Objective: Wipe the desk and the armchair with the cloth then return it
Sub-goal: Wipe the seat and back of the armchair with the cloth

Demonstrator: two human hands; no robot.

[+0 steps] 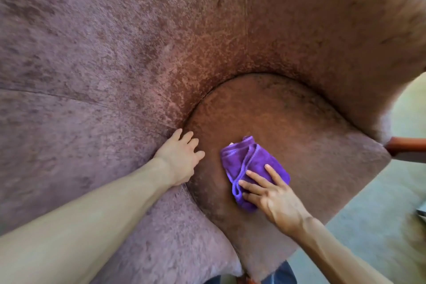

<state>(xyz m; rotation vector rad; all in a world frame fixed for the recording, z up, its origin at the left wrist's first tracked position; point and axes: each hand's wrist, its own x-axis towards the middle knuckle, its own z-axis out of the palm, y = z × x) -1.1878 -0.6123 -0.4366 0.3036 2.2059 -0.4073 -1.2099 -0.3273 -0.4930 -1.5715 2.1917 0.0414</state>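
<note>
A pinkish-brown velvet armchair fills most of the view, its round seat cushion below centre. A folded purple cloth lies on the seat. My right hand presses flat on the cloth's near edge, fingers spread over it. My left hand rests open on the inner side of the left armrest, where it meets the seat, fingers apart and holding nothing. The desk is out of view.
A reddish wooden part juts out at the right beside the chair. Greenish-grey floor shows at lower right. Blue trouser legs appear at the bottom edge, in front of the seat.
</note>
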